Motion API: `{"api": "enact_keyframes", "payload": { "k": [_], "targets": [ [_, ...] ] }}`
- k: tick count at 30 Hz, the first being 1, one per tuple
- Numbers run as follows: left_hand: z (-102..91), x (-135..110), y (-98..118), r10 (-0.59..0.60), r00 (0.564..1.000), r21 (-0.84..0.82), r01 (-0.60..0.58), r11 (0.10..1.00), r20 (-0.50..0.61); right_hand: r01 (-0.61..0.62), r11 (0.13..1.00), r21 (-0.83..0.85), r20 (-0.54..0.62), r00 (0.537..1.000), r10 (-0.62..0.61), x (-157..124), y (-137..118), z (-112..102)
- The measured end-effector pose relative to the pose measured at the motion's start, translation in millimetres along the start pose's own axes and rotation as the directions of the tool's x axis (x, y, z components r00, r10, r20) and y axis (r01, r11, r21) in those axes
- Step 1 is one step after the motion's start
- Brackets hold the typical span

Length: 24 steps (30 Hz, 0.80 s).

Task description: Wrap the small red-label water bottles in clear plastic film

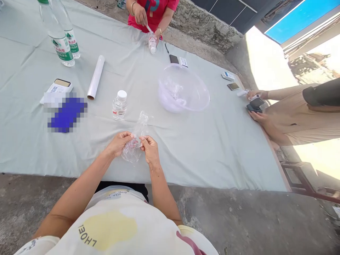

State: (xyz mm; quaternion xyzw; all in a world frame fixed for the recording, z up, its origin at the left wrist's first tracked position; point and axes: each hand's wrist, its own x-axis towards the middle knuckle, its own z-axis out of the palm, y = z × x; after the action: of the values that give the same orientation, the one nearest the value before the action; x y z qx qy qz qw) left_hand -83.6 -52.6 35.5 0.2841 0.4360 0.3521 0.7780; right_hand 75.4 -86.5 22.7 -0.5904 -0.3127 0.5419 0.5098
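Close to the table's near edge, my left hand [122, 143] and my right hand [149, 146] pinch a crumpled piece of clear plastic film [132, 153] between thumbs and fingers. Its loose end sticks up and away from me, above my fingertips. Some red shows through the film between my hands; what lies inside I cannot make out. Just beyond my left hand a small clear bottle [119, 105] with a white cap stands upright, apart from both hands.
A roll of film [96, 78] lies left of a translucent basin [196, 92] holding crumpled film. Two tall water bottles [61, 49] stand far left, near a white device [57, 89]. Across the table a person [152, 16] holds a wrapped bottle; another person's hands [256, 102] hold devices at right.
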Motion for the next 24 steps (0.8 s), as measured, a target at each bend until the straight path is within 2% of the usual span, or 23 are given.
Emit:
{"api": "enact_keyframes", "payload": {
  "k": [5,9,11,13,15,17,20,22,24],
  "targets": [
    [-8.2,-3,2,-0.076,0.995,-0.119,0.068,0.991,-0.063,-0.008,1.0,0.006,-0.04,0.999,0.009,13,-6,-13],
    [-23.1,-7,7,-0.007,0.975,-0.077,-0.01,0.997,-0.222,-0.004,0.994,0.109,-0.162,0.987,0.022,25,-10,-26],
    [-29.6,-9,9,0.021,0.961,-0.063,-0.039,0.997,-0.275,0.003,0.984,0.179,-0.224,0.974,0.038,28,-12,-33],
    [-33.8,-10,9,0.053,0.947,-0.041,-0.069,0.997,-0.316,-0.011,0.984,0.177,-0.269,0.961,0.059,30,-14,-40],
    [-34.7,-10,8,0.103,0.924,-0.003,-0.112,0.994,-0.367,-0.01,0.997,0.072,-0.332,0.943,0.033,30,-16,-47],
    [-32.2,-9,7,0.174,0.884,0.054,-0.168,0.984,-0.433,0.006,0.996,-0.094,-0.378,0.925,-0.041,29,-16,-53],
    [-23.3,-6,5,0.306,0.817,0.257,-0.2,0.946,-0.489,0.004,0.951,-0.309,-0.376,0.918,-0.126,31,-15,-59],
    [-16.4,-5,6,0.339,0.833,0.44,-0.131,0.888,-0.437,-0.03,0.92,-0.391,-0.366,0.922,-0.125,33,-12,-63],
    [-10.3,-5,6,0.318,0.895,0.629,-0.055,0.776,-0.314,-0.061,0.887,-0.458,-0.358,0.926,-0.122,36,-10,-68]
  ]
}}
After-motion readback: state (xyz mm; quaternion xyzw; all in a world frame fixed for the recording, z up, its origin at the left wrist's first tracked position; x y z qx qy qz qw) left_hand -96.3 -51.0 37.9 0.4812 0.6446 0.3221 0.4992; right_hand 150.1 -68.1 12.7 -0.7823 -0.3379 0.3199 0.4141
